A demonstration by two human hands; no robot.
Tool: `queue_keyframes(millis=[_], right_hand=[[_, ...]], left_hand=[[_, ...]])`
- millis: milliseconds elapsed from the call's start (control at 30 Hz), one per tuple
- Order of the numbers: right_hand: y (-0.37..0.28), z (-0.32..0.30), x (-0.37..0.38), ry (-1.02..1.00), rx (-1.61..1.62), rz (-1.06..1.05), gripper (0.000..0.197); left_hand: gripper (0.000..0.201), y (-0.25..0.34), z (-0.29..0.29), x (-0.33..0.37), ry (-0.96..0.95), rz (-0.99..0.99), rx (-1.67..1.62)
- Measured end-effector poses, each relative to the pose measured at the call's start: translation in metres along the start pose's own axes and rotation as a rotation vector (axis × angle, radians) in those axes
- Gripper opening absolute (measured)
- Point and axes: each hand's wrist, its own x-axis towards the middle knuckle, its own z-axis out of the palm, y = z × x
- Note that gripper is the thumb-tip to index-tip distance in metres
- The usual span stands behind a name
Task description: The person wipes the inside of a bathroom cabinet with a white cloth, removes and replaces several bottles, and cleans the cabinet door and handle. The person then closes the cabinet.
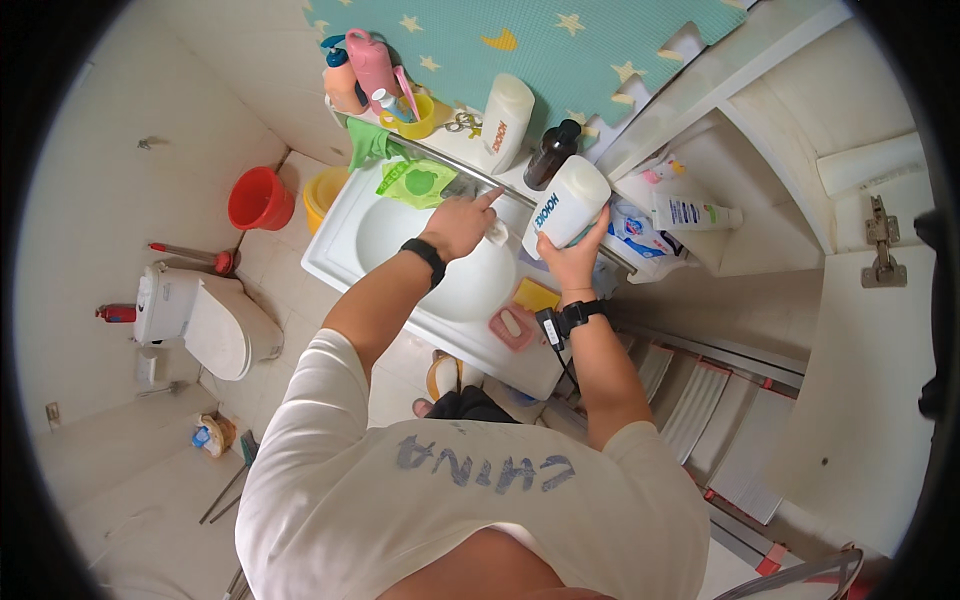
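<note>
White ceramic toilet [222, 320] at 9 o'clock, glossy white sink [470, 285] at 11; right grip [574, 262] clutching a tilted, blue-lettered white plastic bottle [568, 203], left grip [460, 226] can't tell

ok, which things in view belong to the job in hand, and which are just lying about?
Seemingly in use:
- white bottle, gripped by the right hand
- small white item at the left hand; kind unclear, can't tell if held

Likely just lying about:
- red bucket
- green cloth
- yellow cup
- pink dish
- dark bottle
</note>
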Motion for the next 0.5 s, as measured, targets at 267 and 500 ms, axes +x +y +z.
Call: queue_keyframes(millis=[267, 500], right_hand=[[0.011, -0.001, 0.002, -0.036, 0.0, 0.048, 0.112], [0.012, -0.003, 0.002, -0.006, -0.083, 0.029, 0.112]], left_hand=[[0.017, -0.018, 0.029, 0.051, -0.098, -0.114, -0.02], [0.023, -0.036, 0.023, 0.048, -0.116, -0.147, 0.083]])
